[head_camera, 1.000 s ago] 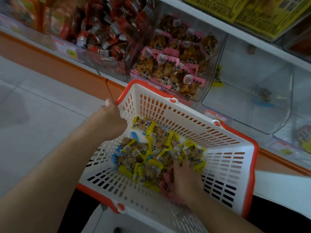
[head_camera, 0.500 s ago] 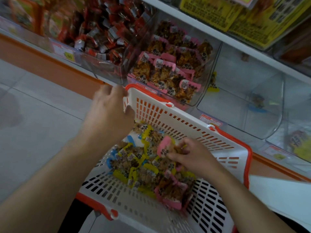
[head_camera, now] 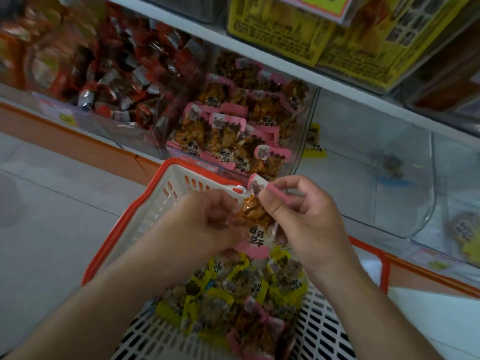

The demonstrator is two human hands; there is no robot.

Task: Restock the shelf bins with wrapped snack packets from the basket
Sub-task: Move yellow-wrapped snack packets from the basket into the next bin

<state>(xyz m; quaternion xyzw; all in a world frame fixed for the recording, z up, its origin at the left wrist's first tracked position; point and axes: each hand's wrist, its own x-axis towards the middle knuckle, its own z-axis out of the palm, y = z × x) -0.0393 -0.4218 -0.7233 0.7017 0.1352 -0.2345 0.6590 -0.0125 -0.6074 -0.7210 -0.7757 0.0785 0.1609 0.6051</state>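
Both hands grip one pink-edged packet above the basket: the right hand pinches its upper pink seal, the left hand pinches its lower left side. The packet's long axis runs upright, tilted slightly, top toward the shelf. The matching bin of pink packets lies directly ahead and above, just beyond the basket's far rim, nearer the right hand. Yellow-edged packets remain in the basket below. The packet carries bold black Chinese characters, apparently "豆干"; smaller print is illegible.
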